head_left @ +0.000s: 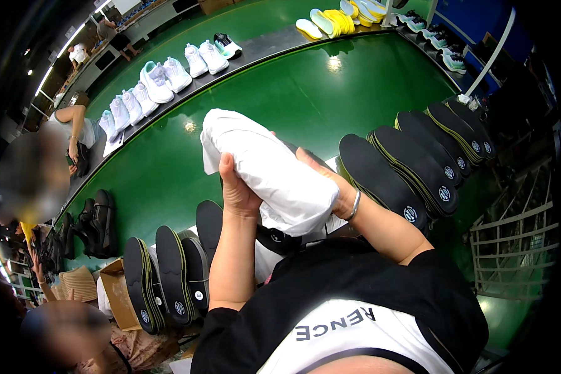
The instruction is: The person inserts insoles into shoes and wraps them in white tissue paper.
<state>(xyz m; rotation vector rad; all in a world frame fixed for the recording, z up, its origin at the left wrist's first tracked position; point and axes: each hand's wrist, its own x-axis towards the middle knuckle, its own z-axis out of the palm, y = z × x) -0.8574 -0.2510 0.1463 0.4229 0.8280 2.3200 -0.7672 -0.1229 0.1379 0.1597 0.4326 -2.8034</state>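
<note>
Between my two hands is a long white bundle point(265, 165), rounded at the ends and creased like thin paper or cloth; what it contains is hidden. My left hand point(238, 190) grips its left side, thumb up along the surface and fingers underneath. On the other side my right hand point(331, 182), with a bangle at the wrist, clasps it, its fingers partly hidden. The bundle hangs over the green bench, among stacks of black insoles. A stack of black insoles point(371, 171) lies just right of my right hand, and another black insole point(209, 223) is beside my left forearm.
White sneakers point(157, 82) line the bench's far ledge, with yellow-edged insoles point(335, 23) farther right. Black shoes point(103, 221) stand at left, near a cardboard box point(119, 293). A metal rack point(511, 240) is at right. Other people work along the left side.
</note>
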